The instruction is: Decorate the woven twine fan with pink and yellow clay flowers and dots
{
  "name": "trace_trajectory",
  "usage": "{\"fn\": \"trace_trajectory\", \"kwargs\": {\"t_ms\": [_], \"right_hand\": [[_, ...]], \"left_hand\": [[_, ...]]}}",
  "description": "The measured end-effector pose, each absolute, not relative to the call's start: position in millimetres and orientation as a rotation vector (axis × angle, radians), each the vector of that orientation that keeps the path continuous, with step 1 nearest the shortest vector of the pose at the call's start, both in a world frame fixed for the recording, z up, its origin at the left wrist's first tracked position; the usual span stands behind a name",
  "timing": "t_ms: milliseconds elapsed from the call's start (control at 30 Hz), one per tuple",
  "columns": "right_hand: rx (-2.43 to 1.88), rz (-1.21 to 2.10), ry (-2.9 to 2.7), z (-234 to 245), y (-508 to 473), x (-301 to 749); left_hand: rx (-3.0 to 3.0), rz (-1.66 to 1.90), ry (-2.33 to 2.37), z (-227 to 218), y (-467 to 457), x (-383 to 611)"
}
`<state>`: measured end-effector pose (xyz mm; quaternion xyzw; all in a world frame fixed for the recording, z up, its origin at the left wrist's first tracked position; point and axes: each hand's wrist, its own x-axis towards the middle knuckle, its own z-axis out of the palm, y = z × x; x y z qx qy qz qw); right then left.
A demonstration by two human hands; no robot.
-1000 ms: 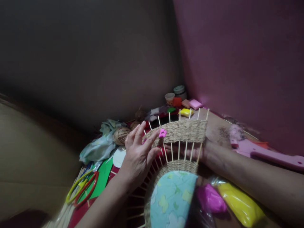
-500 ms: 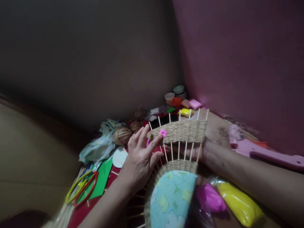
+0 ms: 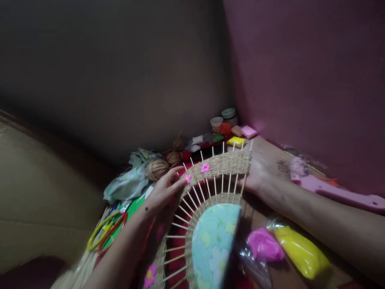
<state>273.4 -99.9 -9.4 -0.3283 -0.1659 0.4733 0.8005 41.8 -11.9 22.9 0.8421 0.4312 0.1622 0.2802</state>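
A half-round woven fan (image 3: pixel 227 163) of twine on thin sticks is held up between my hands. Pale blue floral fabric (image 3: pixel 212 233) covers its middle. Pink clay flowers (image 3: pixel 205 167) sit along the outer twine band, some with yellow centres. My left hand (image 3: pixel 165 188) grips that band at its left outer edge, thumb beside a pink flower and fingers partly behind. At the other end, my right hand (image 3: pixel 255 176) holds the fan's straight edge; its fingers are mostly hidden behind the weave.
Twine balls (image 3: pixel 157 169) and crumpled floral cloth (image 3: pixel 124 182) lie at left, above scissors (image 3: pixel 106 233) and green sheet (image 3: pixel 136 206). Pink clay (image 3: pixel 265 245) and yellow clay (image 3: pixel 302 251) in plastic lie at right, below a pink glue gun (image 3: pixel 337 192). A cup (image 3: pixel 216 125) stands by the wall.
My left hand has left the pink flower it was touching and moved left and down to the outer band. The fan has shifted slightly left, showing more flowers.
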Motion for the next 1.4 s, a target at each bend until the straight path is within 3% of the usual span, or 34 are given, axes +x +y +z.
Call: {"fn": "trace_trajectory", "kwargs": {"t_ms": [167, 333, 500, 600, 800, 967, 1167, 1400], "right_hand": [[-0.915, 0.802, -0.258, -5.1, -84.9, 299.0], [-0.990, 0.618, -0.539, 30.9, -109.3, 287.9], [-1.481, 0.293, -1.541, 60.9, -182.1, 270.5], [-1.691, -0.062, -1.890, 44.8, -228.8, 269.4], [-1.909, -0.443, -1.992, -12.5, -272.7, 269.1], [-1.775, -0.528, -1.972, -34.1, -277.6, 265.9], [-1.876, -0.491, -1.770, -21.4, -276.3, 269.6], [-1.686, 0.045, -1.724, 14.4, -248.9, 258.2]], "left_hand": [[2.428, 0.421, 1.261, 15.8, -1.6, 33.7], [2.508, 0.342, 1.297, 9.0, 2.0, 34.1], [2.616, 0.236, 1.300, 16.5, -3.8, 38.5], [2.701, 0.264, 1.267, 28.2, -13.4, 41.1], [2.960, 0.251, 0.859, 62.5, -50.5, 49.5], [2.996, 0.336, 0.763, 70.0, -76.9, 55.9], [2.877, 0.363, 0.607, 51.4, -93.0, 59.0], [2.533, 0.576, 0.482, 57.6, -125.0, 71.4]]}}
